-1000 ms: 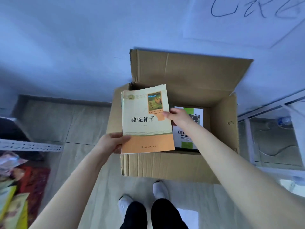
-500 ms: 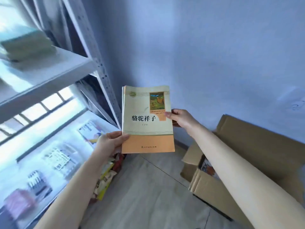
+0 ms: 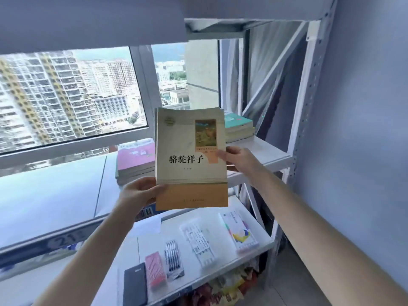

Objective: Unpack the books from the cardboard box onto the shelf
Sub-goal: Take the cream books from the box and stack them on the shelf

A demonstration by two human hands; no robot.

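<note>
I hold a cream and orange book with black Chinese characters on its cover, upright in front of the white metal shelf. My left hand grips its lower left edge. My right hand grips its right edge at mid height. Behind the book, a pink-covered stack of books lies flat on the shelf board at the left, and a green-covered stack of books lies at the right. The cardboard box is out of view.
A lower shelf board carries pen packs, a pink pack, a dark case and two white packets. A window fills the upper left. The blue wall stands right of the shelf upright.
The view has swung from the box on the floor up to the shelf. Both hands have carried the book along, keeping the same grip.
</note>
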